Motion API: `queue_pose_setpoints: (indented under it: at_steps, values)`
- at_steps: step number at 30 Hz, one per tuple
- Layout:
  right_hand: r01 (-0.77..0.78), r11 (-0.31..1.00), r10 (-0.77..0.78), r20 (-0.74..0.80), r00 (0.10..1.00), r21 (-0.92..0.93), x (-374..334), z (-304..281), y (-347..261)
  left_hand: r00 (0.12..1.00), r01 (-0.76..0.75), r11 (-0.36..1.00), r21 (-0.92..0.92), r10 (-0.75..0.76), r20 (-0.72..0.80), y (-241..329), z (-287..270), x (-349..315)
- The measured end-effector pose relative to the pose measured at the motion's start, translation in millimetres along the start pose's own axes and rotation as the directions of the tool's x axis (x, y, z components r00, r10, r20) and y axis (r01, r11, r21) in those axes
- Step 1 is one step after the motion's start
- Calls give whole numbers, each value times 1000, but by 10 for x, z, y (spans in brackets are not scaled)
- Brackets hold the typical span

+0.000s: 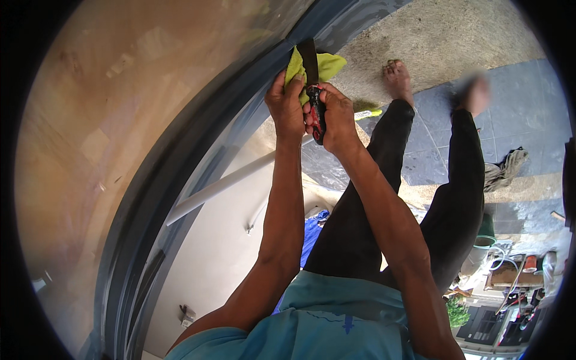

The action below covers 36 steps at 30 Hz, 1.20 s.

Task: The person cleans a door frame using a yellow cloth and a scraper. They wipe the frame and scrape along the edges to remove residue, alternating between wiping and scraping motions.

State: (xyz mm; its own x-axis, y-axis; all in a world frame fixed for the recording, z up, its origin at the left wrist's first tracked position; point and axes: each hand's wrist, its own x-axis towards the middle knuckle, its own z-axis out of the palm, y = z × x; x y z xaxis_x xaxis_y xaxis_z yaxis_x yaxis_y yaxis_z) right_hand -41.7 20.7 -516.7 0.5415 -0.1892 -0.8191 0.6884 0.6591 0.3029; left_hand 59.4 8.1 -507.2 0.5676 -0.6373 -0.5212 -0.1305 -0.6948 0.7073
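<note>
My right hand (338, 117) is closed around the black and red handle of a putty knife (309, 63), whose dark, broad blade points away from me. With my left hand (286, 108) I pinch a yellow-green cloth (330, 66) beside and behind the blade. Both hands are close together, at the edge of a dark grey frame (294, 39). The blade's tip lies near that frame; whether it touches cannot be made out. Part of the cloth is hidden behind the knife and my fingers.
Along the left curves the dark frame with a large brownish pane (114, 114). A white pole (222, 186) slants beneath my left forearm. My bare feet are on the right, near grey tiles (432, 162). A crumpled grey rag (507, 171) and a green bucket (486, 231) lie beyond my legs.
</note>
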Motion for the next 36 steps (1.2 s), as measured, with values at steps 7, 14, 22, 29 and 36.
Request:
queue_pose_setpoints:
  at_steps: [7, 14, 22, 29, 36]
  values:
    - [27, 970, -35, -27, 999, -243, -43, 35, -161, 979, 202, 964, -174, -194, 60, 31, -28, -75]
    - [115, 926, -134, -27, 991, -359, -84, -16, -132, 982, 189, 963, -190, -183, 48, -73, -20, -107]
    - [216, 877, -216, 49, 975, -429, -26, -48, -127, 987, 161, 964, -209, -157, 36, -95, 36, -50]
    - [420, 625, -365, 228, 902, -658, 146, -286, -271, 995, 98, 946, -308, -103, -1, -164, 109, -89]
    - [274, 747, -201, 187, 962, -606, 207, -340, -402, 994, 83, 944, -320, -103, -46, -257, 168, -100]
